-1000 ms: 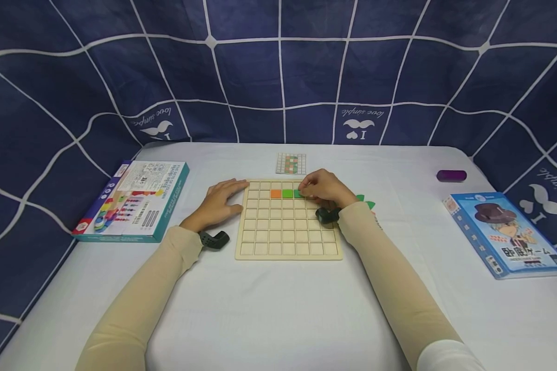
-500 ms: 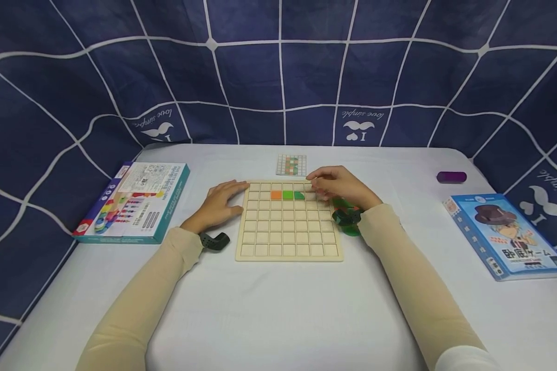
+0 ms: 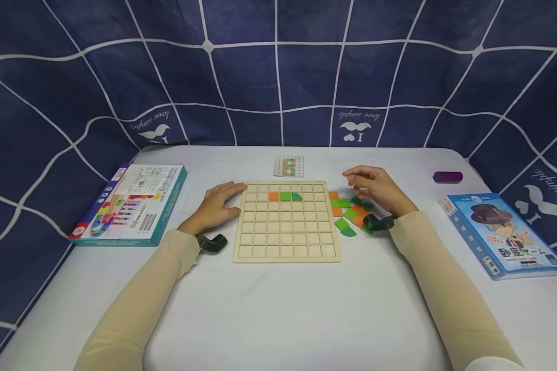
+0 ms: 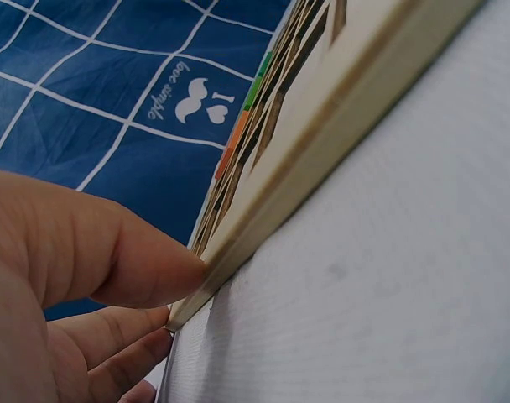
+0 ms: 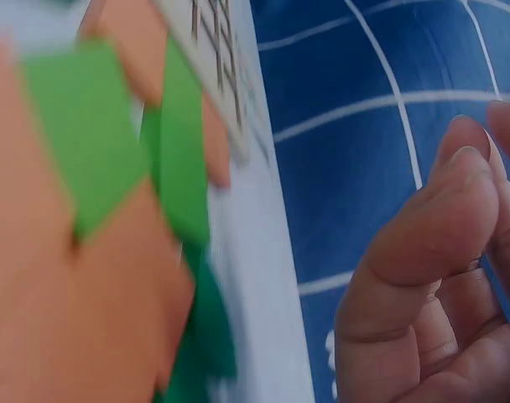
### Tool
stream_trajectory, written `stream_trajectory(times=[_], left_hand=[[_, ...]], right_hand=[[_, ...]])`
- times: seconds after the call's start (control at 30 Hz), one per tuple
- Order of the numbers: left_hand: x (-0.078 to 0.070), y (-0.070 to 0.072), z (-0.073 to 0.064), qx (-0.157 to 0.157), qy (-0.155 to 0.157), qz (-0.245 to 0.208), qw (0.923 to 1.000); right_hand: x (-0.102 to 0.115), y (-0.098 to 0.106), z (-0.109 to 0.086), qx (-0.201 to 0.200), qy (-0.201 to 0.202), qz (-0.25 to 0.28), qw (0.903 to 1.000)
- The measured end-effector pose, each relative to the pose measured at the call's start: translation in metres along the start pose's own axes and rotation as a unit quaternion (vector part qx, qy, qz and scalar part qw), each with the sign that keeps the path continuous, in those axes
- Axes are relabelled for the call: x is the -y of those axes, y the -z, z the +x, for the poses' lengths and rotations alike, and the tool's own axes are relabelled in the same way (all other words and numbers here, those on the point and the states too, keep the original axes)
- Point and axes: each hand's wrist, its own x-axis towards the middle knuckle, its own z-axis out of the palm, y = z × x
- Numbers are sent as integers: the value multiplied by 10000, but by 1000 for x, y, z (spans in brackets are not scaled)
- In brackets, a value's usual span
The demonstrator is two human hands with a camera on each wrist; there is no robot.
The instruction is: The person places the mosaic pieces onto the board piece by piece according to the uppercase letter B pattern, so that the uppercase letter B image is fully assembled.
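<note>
A wooden grid board (image 3: 287,226) lies on the white table. In its second row sit an orange square tile (image 3: 273,196), a light green square tile (image 3: 285,196) and a dark green quarter-round tile (image 3: 296,197). My left hand (image 3: 215,207) rests at the board's left edge, thumb and fingertips touching the rim (image 4: 238,243). My right hand (image 3: 378,189) hovers right of the board with loosely bent fingers and nothing between them. Below it lies a pile of orange and green tiles (image 3: 345,203), close up in the right wrist view as light green (image 5: 91,126) and orange pieces.
Behind the board lies a small pattern card (image 3: 289,166) with a coloured grid. On the left is a toy box (image 3: 130,203); on the right are a blue game box (image 3: 506,232) and a purple case (image 3: 447,177). A dark blue checked cloth (image 3: 241,72) hangs behind.
My right hand has let go of the dark green quarter-round tile in the board and moved right, over the loose tiles, uncovering them. My left hand stays at the board's edge.
</note>
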Motion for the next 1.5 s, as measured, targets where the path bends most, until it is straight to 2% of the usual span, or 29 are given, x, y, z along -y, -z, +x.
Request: stream_trajectory(times=[0.17,0.33,0.5,0.7,0.87,1.03,1.13,1.27,1.5], left_hand=[[0,1,0,-5,4,-6,10000],[-2,2,-1,15,43,-10,10000],[-2,2,-1,14,40,-49,10000],[-2,1,-1,10,20,-50,10000],[-1,1,0,3,-2,-55,10000],[-1,0,-1,20,2,-42,10000],[-2,1,-1,5,-1,-35,10000],[-2,1,-1,-14,-8,-34,10000],[-2,0,0,13,15,-44,10000]], right_hand=[[-10,16,-4,-125,-106,154,9997],[-19,23,-2,-112,-173,154,9997],[-24,24,0,76,-380,-701,9968],[-24,19,3,209,-474,-1758,9831],[-23,13,4,269,-257,-2261,9734],[-22,11,4,36,-310,-2633,9642],[-22,12,4,-199,-455,-2704,9615],[-24,15,3,-321,-504,-2612,9634],[-26,18,4,30,-332,-2571,9658]])
